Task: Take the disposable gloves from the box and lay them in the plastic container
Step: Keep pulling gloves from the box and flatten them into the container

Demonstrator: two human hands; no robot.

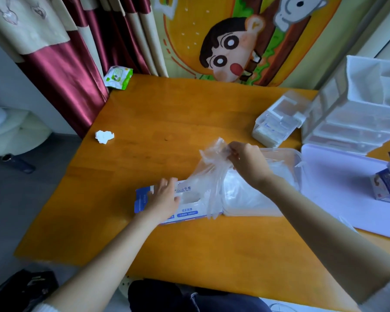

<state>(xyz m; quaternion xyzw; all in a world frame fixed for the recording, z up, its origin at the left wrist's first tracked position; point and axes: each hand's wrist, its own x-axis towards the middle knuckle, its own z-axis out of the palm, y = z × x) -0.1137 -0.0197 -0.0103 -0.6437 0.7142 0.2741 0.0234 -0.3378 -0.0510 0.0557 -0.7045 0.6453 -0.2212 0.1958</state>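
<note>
partway through, by my reading: the clear rectangular plastic container (295, 159) toward the orange wooden worktop's (189, 118) right edge already holds a pale heap of gloves. how many remain in the flat blue-and-white cardboard box (187, 213) touching its left side, i cannot tell. the left hand (164, 199) presses flat on the box, fingers straight. the right hand (245, 162) pinches a bunch of thin transparent disposable gloves (208, 172) over the container's left rim. they hang lengthwise toward the near edge, tips brushing the box.
</note>
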